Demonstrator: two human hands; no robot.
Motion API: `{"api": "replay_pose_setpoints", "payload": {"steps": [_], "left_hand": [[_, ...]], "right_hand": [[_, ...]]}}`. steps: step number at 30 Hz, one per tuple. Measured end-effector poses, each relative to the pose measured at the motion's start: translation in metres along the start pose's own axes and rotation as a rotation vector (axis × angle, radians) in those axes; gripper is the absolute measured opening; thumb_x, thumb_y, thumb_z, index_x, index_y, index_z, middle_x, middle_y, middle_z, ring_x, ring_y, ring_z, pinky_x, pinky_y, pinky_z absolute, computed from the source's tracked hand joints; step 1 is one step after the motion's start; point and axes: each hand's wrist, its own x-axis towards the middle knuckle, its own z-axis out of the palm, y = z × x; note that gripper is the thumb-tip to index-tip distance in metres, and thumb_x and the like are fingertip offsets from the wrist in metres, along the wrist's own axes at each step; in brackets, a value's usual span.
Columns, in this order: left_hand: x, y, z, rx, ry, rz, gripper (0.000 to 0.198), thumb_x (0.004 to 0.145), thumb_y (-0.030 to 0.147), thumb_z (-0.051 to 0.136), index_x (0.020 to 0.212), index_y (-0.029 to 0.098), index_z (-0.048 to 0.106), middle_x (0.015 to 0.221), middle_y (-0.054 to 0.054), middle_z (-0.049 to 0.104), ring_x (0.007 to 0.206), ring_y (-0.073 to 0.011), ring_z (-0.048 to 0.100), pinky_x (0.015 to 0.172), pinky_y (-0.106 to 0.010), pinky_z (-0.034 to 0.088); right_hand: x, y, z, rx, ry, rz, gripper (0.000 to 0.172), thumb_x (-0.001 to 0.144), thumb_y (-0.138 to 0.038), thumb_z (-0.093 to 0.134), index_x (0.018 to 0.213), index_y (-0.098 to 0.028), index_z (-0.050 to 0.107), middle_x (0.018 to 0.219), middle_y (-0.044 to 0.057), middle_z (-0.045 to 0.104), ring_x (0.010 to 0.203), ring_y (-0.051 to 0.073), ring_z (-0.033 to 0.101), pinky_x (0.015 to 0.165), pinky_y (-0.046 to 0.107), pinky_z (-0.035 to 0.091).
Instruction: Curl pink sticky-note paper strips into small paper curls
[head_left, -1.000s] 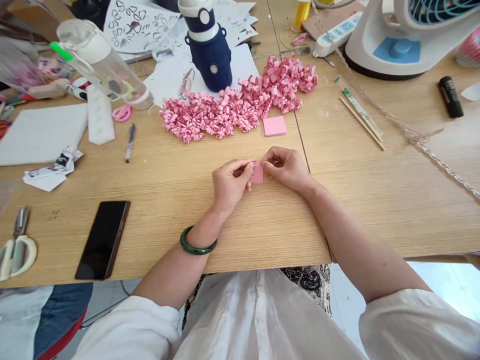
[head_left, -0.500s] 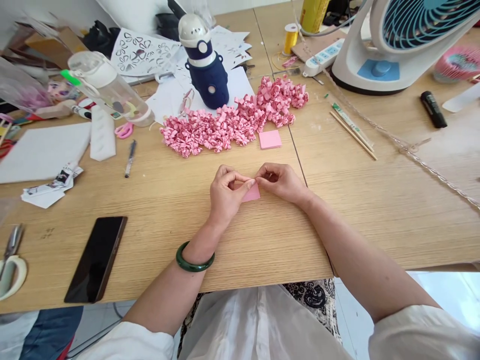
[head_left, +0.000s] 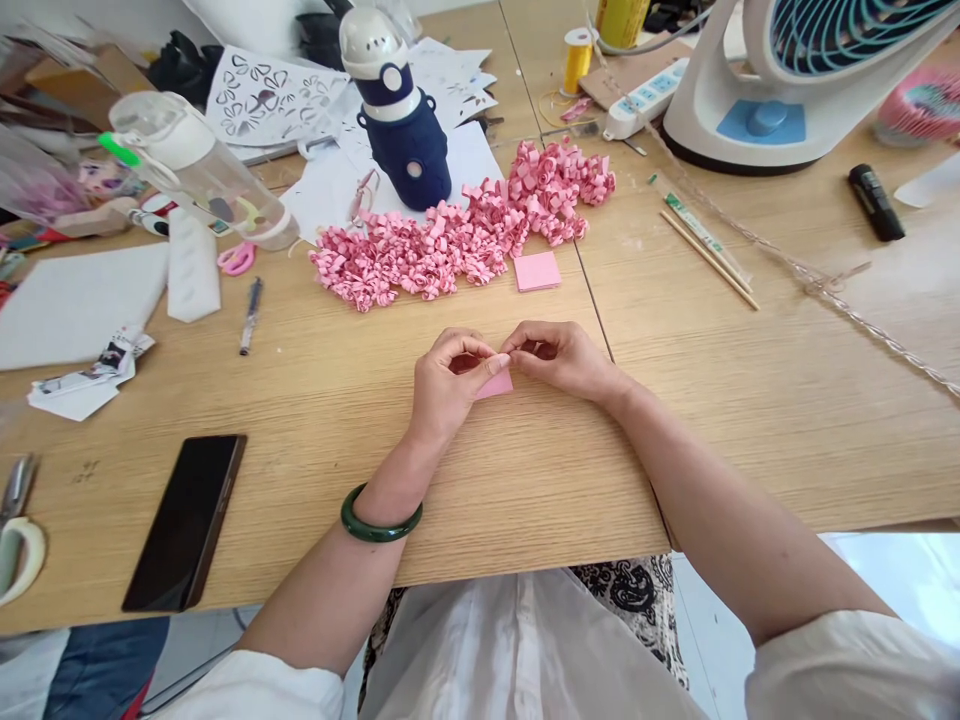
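Observation:
Between my two hands is a small square of pink paper, its lower right corner showing past my left thumb. My left hand pinches the paper between thumb and fingers. My right hand has thumb and forefinger pressed together at the paper's upper edge, touching my left fingertips; most of that edge is hidden by the fingers. Beyond the hands lies a stack of pink paper squares. Behind it stretches a long heap of curled pink paper pieces.
A phone and scissors lie at left, with a pen farther back. A navy bottle and a tilted clear bottle stand behind. At right are chopsticks, a marker, a fan and a power strip.
The camera view has shifted slightly. Both hands keep their pinch at the pink paper square, with hardly any visible movement of the fingers.

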Motion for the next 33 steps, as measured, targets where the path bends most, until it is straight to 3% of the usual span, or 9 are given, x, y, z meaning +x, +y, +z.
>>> {"api": "replay_pose_setpoints", "payload": {"steps": [5, 11, 16, 20, 26, 33], "left_hand": [[0.002, -0.001, 0.002, -0.062, 0.011, -0.017, 0.016, 0.070, 0.026, 0.085, 0.073, 0.021, 0.071, 0.089, -0.001, 0.067, 0.089, -0.0142, 0.064, 0.082, -0.028, 0.051], [0.002, 0.005, 0.004, -0.120, 0.022, -0.053, 0.017, 0.071, 0.025, 0.085, 0.070, 0.021, 0.069, 0.088, -0.001, 0.070, 0.088, -0.0145, 0.066, 0.081, -0.028, 0.053], [0.002, 0.007, 0.004, -0.215, -0.004, -0.102, 0.029, 0.069, 0.042, 0.090, 0.076, 0.020, 0.073, 0.087, -0.001, 0.074, 0.084, -0.0139, 0.067, 0.079, -0.026, 0.054], [0.002, 0.007, 0.005, -0.230, 0.013, -0.100, 0.039, 0.085, 0.059, 0.073, 0.087, 0.020, 0.078, 0.095, -0.004, 0.078, 0.093, -0.0176, 0.072, 0.087, -0.030, 0.056], [0.001, -0.002, 0.004, -0.176, 0.028, -0.113, 0.037, 0.089, 0.057, 0.068, 0.089, 0.022, 0.082, 0.097, -0.006, 0.081, 0.097, -0.0224, 0.075, 0.086, -0.033, 0.059], [0.001, -0.001, 0.005, -0.174, 0.016, -0.061, 0.026, 0.081, 0.049, 0.081, 0.086, 0.023, 0.083, 0.091, -0.003, 0.081, 0.090, -0.0186, 0.075, 0.083, -0.029, 0.058]], "right_hand": [[0.000, -0.003, -0.001, 0.014, -0.042, 0.009, 0.012, 0.082, -0.022, 0.063, 0.084, -0.015, 0.071, 0.070, -0.001, 0.063, 0.062, 0.009, 0.052, 0.060, 0.024, 0.040], [0.001, -0.005, 0.000, 0.015, -0.055, 0.009, 0.027, 0.083, -0.041, 0.076, 0.079, -0.015, 0.069, 0.066, -0.002, 0.061, 0.060, 0.009, 0.050, 0.057, 0.024, 0.039], [0.001, -0.003, 0.001, 0.085, -0.030, 0.028, 0.029, 0.084, -0.041, 0.077, 0.077, -0.015, 0.066, 0.062, -0.002, 0.060, 0.058, 0.008, 0.053, 0.054, 0.022, 0.042], [0.003, 0.000, 0.001, 0.132, 0.009, 0.048, 0.021, 0.087, -0.031, 0.075, 0.077, -0.015, 0.064, 0.062, -0.003, 0.062, 0.055, 0.008, 0.056, 0.053, 0.020, 0.045], [0.004, 0.002, 0.001, 0.156, 0.028, 0.046, 0.015, 0.087, -0.024, 0.073, 0.079, -0.015, 0.065, 0.061, -0.003, 0.062, 0.053, 0.007, 0.056, 0.052, 0.019, 0.045], [0.006, 0.006, 0.001, 0.139, 0.015, 0.023, 0.021, 0.087, -0.031, 0.074, 0.079, -0.015, 0.063, 0.061, -0.003, 0.061, 0.054, 0.008, 0.055, 0.052, 0.021, 0.044]]}}
